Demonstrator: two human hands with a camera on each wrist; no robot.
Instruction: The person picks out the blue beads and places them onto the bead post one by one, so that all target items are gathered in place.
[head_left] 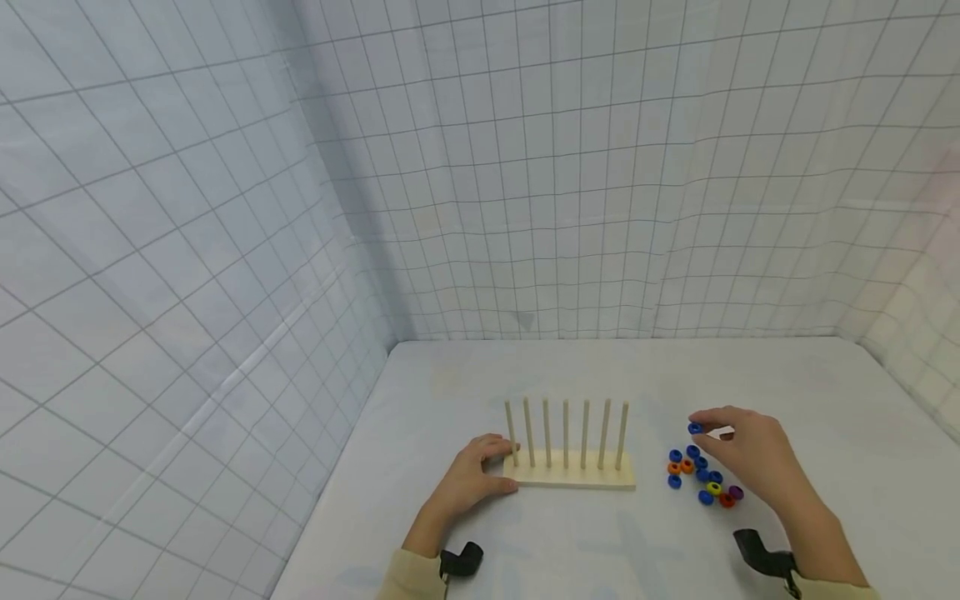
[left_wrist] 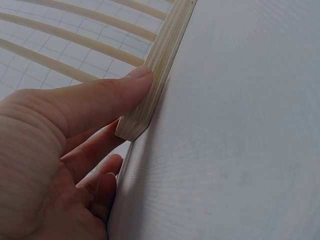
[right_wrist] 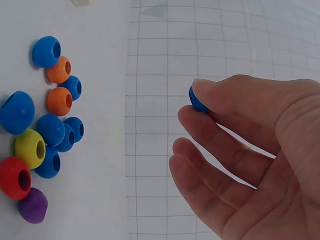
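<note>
A pale wooden base (head_left: 573,477) bears a row of several upright wooden pegs (head_left: 566,433) with no beads on them. My left hand (head_left: 472,477) grips the base's left end, thumb on the front edge and fingers behind; in the left wrist view the thumb (left_wrist: 115,97) presses the wood. Between thumb and fingertips my right hand (head_left: 757,454) pinches a blue bead (head_left: 695,428), raised above the table. That bead (right_wrist: 198,101) is partly covered by the thumb in the right wrist view. Loose beads lie below: several blue, two orange (right_wrist: 59,101), one yellow (right_wrist: 30,149), one red (right_wrist: 15,178), one purple (right_wrist: 33,205).
A white table (head_left: 420,392) carries everything. The bead group lies right of the pegged base, a short gap away. White sheeting with a grid (head_left: 555,208) hangs behind the table and along its sides. Dark camera mounts (head_left: 761,554) sit at both wrists.
</note>
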